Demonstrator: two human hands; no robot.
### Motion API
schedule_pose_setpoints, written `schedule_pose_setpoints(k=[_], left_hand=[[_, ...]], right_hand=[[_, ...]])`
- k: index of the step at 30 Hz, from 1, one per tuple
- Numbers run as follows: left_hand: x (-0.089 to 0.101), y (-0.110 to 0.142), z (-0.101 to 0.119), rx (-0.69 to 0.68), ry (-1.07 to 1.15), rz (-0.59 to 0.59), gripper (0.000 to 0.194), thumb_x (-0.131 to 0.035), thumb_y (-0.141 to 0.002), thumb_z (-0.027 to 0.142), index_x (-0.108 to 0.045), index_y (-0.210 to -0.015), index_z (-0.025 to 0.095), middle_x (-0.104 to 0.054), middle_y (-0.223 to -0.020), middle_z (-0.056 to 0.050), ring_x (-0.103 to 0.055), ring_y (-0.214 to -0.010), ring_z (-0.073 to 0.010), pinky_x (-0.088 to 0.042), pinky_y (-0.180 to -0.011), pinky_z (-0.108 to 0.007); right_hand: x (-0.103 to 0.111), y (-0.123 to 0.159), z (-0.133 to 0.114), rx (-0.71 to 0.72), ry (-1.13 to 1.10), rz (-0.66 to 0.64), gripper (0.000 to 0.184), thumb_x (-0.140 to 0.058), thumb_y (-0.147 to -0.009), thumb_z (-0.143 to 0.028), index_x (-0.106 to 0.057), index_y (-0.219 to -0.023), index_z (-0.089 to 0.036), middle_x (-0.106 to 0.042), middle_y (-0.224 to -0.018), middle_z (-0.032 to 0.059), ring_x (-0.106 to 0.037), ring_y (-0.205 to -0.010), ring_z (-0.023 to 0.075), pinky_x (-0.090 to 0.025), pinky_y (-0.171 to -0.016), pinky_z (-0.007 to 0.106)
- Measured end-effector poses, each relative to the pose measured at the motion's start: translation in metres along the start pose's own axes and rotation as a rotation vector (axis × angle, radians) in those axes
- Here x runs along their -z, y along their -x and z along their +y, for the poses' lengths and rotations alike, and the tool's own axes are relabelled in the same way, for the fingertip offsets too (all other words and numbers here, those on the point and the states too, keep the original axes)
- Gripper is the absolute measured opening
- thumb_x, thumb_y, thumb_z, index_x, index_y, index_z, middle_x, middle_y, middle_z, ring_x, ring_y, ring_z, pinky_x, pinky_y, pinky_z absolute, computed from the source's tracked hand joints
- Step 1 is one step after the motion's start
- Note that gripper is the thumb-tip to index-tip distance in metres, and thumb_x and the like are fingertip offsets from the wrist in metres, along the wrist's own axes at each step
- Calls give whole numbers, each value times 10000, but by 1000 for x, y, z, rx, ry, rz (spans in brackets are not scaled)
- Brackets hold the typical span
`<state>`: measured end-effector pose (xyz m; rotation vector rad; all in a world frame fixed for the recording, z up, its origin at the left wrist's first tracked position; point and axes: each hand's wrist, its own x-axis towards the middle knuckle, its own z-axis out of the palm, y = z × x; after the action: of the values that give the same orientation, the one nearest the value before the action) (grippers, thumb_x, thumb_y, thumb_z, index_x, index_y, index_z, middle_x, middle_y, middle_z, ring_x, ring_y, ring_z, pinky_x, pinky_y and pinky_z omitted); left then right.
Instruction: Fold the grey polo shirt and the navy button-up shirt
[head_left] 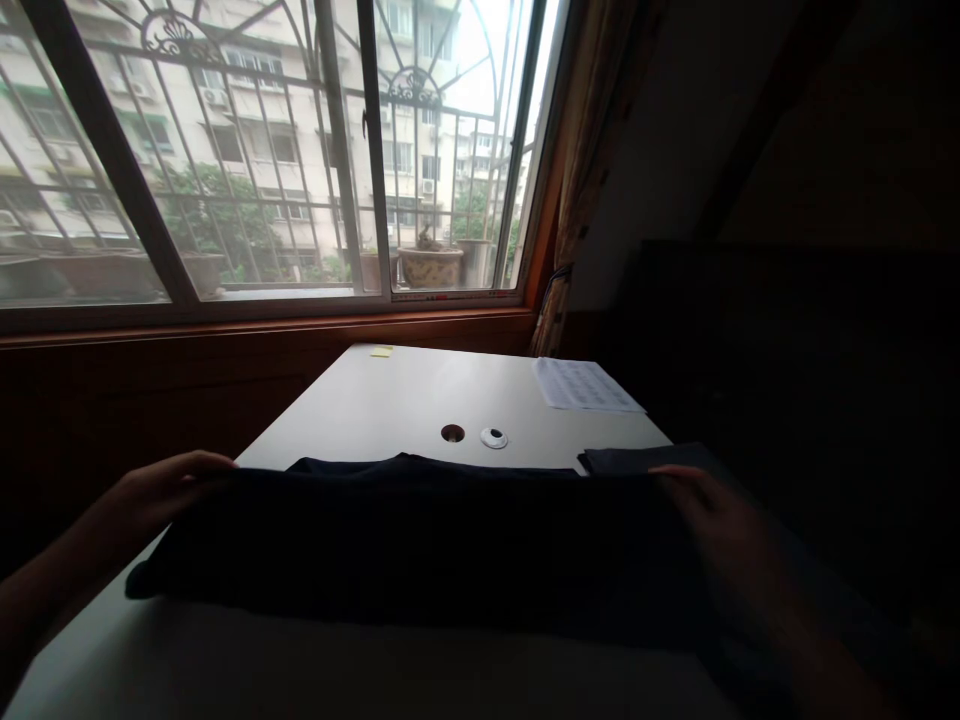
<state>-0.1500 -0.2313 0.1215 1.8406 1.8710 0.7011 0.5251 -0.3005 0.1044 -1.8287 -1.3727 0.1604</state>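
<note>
A dark piece of cloth [420,550], possibly a garment, is stretched between my two hands above a white table [390,400]. My left hand [169,485] pinches its upper left corner. At the upper right corner, my right hand [697,495] grips the same edge. The cloth's top edge runs nearly straight between them, and its lower part hangs toward the tabletop. Behind the right end lies a second dark folded cloth [637,459]. The dark fabric shows too little detail to tell its exact kind.
Farther back on the table are a round hole [453,433], a white disc with a dark centre [494,438], printed sheets [589,385] and a yellow sticky note [381,352]. A barred window [270,170] and a curtain [574,200] stand beyond.
</note>
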Motion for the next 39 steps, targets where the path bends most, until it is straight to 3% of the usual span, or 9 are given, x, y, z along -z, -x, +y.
schedule_pose_setpoints(k=[4, 8, 15, 20, 25, 28, 32, 35, 39], left_hand=[[-35, -68, 11, -68, 54, -182, 480, -650, -666, 595, -711, -936, 204, -739, -940, -56, -686, -930, -283, -571, -800, -342], [-63, -102, 4, -26, -65, -258, 426, -610, -654, 523, -711, -929, 213, -734, -960, -77, -682, -990, -315, -569, -805, -361], [-74, -111, -18, 11, -46, -397, 475, -615, -643, 540, -715, -985, 226, -736, -1065, -75, -669, -1053, -327, -554, -861, -379], [-70, -104, -12, 27, 0, -410, 524, -624, -662, 579, -712, -1024, 210, -732, -1077, -82, -672, -1042, -327, -548, -883, -390], [-68, -103, -4, 39, 1, -364, 483, -613, -670, 556, -709, -995, 213, -737, -1029, -75, -673, -1034, -331, -561, -849, -389], [-69, -104, -2, 0, -34, -319, 443, -589, -696, 530, -704, -980, 210, -730, -1040, -76, -669, -1038, -321, -556, -861, -385], [-73, -102, -4, -62, -81, -289, 419, -553, -744, 504, -700, -995, 203, -721, -1077, -86, -661, -1057, -307, -536, -911, -387], [-74, -101, -9, -84, -77, -266, 406, -543, -769, 496, -695, -1009, 205, -719, -1088, -86, -655, -1071, -307, -524, -936, -393], [-72, -107, -16, -95, -74, -222, 410, -504, -822, 494, -672, -1064, 209, -708, -1113, -83, -649, -1075, -305, -527, -925, -400]], right_hand=[[-63, -46, -1, -1, 11, -224, 356, -504, -824, -460, -694, -990, -208, -740, -1068, 105, -685, -995, 293, -511, -880, 388], [-108, -63, 17, -38, 79, -306, 252, -505, -829, -341, -685, -922, -190, -743, -1037, 110, -687, -991, 264, -504, -880, 345], [-115, -66, 18, -33, 124, -427, 140, -562, -817, -255, -681, -840, -185, -722, -858, 85, -697, -840, 249, -533, -757, 331], [-145, -69, -36, 210, 63, -495, 179, -588, -865, -218, -710, -995, -200, -658, -1121, 119, -613, -1131, 274, -441, -1027, 390], [-234, -50, -120, 500, -98, -786, 238, -707, -860, -304, -728, -1088, -238, -682, -1129, 51, -671, -990, 191, -513, -915, 304], [-279, -37, -155, 599, -139, -889, 351, -752, -831, -311, -705, -1175, -259, -678, -1196, 47, -652, -1060, 193, -494, -942, 285], [-305, -36, -169, 627, -110, -937, 275, -755, -820, -284, -744, -1089, -230, -719, -1093, 63, -647, -1046, 233, -482, -930, 325], [-308, -44, -167, 618, -85, -955, 161, -737, -839, -309, -771, -968, -219, -733, -996, 53, -663, -941, 216, -491, -838, 300], [-308, -53, -168, 597, -65, -918, 213, -697, -878, -399, -756, -968, -215, -724, -1002, 57, -652, -942, 210, -476, -809, 286]])
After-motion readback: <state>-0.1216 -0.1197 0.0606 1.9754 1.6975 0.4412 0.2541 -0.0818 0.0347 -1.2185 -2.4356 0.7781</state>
